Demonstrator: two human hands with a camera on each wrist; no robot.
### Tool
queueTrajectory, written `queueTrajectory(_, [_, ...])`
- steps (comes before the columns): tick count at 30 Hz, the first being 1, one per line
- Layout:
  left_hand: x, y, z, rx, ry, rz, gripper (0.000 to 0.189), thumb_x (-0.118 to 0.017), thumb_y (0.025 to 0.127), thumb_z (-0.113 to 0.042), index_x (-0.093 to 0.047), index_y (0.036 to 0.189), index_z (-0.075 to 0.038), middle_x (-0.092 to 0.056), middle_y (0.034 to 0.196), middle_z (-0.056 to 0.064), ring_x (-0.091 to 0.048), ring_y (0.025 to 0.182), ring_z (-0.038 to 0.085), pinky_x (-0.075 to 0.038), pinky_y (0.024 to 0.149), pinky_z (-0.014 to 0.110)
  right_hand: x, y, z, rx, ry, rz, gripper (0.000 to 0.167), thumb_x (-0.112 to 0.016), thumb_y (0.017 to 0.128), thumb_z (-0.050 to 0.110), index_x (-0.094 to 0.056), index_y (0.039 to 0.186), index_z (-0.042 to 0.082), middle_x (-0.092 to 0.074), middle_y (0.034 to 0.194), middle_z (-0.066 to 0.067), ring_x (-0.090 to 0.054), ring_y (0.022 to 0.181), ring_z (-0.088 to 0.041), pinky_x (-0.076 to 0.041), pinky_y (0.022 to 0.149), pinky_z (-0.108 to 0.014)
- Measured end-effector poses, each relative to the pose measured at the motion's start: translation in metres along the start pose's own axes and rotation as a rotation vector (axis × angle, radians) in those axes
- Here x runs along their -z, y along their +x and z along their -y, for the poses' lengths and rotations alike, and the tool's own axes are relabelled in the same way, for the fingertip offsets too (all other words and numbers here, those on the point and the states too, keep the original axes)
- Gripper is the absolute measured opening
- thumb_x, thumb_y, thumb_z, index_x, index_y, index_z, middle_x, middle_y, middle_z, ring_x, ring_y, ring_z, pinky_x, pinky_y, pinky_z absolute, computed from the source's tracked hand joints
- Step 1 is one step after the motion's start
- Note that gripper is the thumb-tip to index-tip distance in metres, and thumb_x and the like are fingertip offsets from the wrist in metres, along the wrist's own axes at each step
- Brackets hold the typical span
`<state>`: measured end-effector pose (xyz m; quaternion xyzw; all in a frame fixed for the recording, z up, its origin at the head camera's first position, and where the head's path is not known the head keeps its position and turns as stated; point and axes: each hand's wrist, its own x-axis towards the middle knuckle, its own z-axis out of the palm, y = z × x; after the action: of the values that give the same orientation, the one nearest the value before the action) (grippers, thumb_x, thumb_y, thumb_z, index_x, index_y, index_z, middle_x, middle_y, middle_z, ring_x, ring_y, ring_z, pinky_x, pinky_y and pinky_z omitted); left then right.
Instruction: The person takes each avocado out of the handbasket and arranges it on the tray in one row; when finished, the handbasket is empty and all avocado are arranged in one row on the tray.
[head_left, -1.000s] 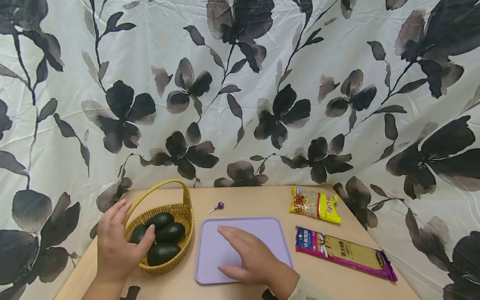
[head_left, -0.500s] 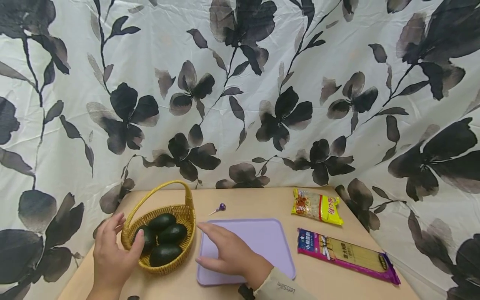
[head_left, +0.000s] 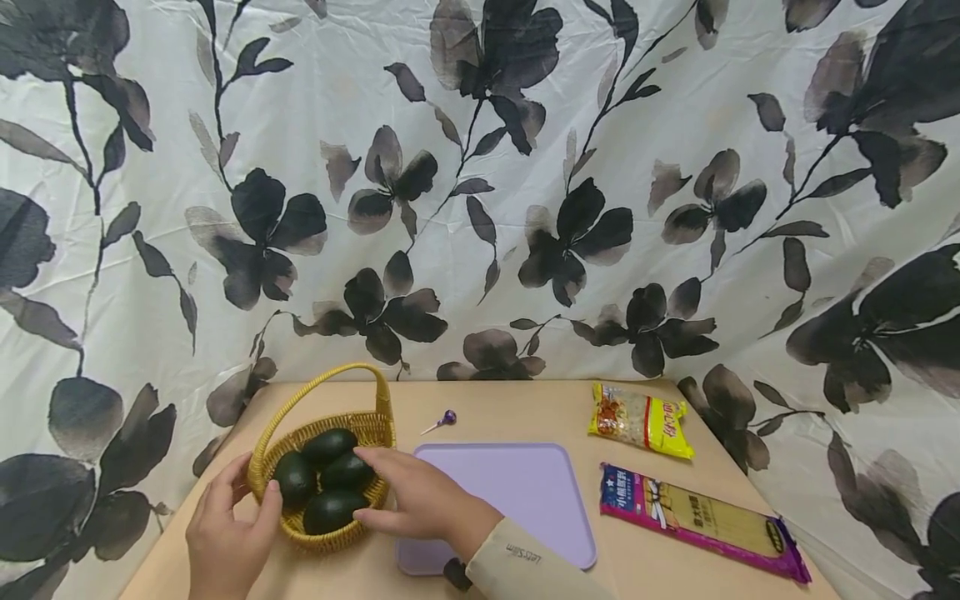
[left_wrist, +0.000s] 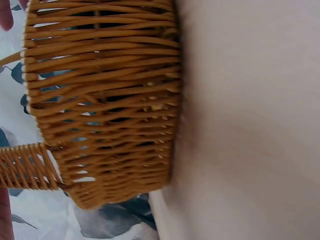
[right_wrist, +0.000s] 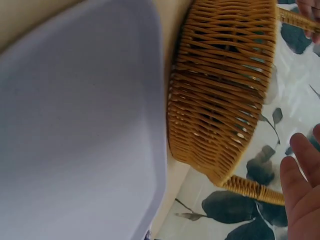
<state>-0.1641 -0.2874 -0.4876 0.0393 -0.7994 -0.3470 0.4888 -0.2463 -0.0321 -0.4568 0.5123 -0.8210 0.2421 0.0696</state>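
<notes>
A yellow wicker basket (head_left: 318, 542) with a tall arched handle stands on the left of the table. Several dark green avocados (head_left: 333, 511) lie in it. Beside its left rim is my left hand (head_left: 228, 533), fingers extended and thumb apart, with some fingertips hidden behind the basket's edge. My right hand (head_left: 420, 496) reaches over the right rim, fingers straight above the avocados; whether it touches one I cannot tell. Both wrist views show the basket's woven side, and in the right wrist view the fingers of my right hand (right_wrist: 302, 195) hold nothing.
A lilac tray (head_left: 517, 492) lies right of the basket, partly under my right forearm. Behind it is a small purple lollipop (head_left: 447, 417). On the right lie a yellow food bag (head_left: 641, 421) and a long purple noodle packet (head_left: 701, 521). A floral cloth hangs behind the table.
My right hand has moved left from over the tray to the basket's right side. My left hand has lowered slightly beside the left rim. The view has shifted a little.
</notes>
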Motion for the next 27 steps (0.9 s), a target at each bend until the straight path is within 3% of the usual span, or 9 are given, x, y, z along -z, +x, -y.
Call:
queueTrajectory(11, [0.003,-0.012,0.005,0.040,-0.001,-0.023,0.052,-0.080,0.077,0.006,-0.065,0.127,0.003,-0.072,0.109,0.015,-0.051,0.102,-0.024,-0.044,0.089,-0.008,-0.019,0.037,0.005,-0.040,-0.063,0.141,0.076,-0.061,0.099,0.054,-0.032,0.161,0.021,-0.049,0.155,0.005,-0.046,0.141,-0.004,-0.041,0.119,-0.018])
queueTrajectory(18, [0.001,-0.017,0.009,0.063,0.009,0.027,0.051,-0.082,0.078,0.004,-0.064,0.126,0.002,-0.071,0.110,0.014,-0.050,0.105,-0.022,-0.046,0.090,-0.006,-0.031,0.049,0.008,-0.114,-0.088,0.216,0.076,-0.068,0.095,0.052,-0.037,0.158,0.026,-0.056,0.147,0.009,-0.052,0.132,-0.001,-0.048,0.111,-0.015])
queueTrajectory(22, [0.001,-0.018,0.010,0.071,0.036,0.025,0.050,-0.083,0.077,0.004,-0.065,0.124,0.002,-0.071,0.108,0.013,-0.049,0.104,-0.024,-0.045,0.088,-0.007,-0.037,0.058,0.006,-0.120,-0.103,0.249,0.067,-0.073,0.092,0.051,-0.051,0.149,0.024,-0.064,0.136,0.012,-0.058,0.120,0.004,-0.051,0.102,-0.010])
queueTrajectory(27, [0.005,-0.018,0.008,0.063,0.024,0.018,0.051,-0.082,0.076,0.006,-0.065,0.123,0.004,-0.071,0.106,0.014,-0.050,0.102,-0.024,-0.046,0.088,-0.007,-0.045,0.072,0.006,-0.138,-0.086,0.294,0.042,-0.081,0.086,0.047,-0.071,0.121,0.026,-0.070,0.104,0.020,-0.059,0.088,0.007,-0.049,0.077,-0.004])
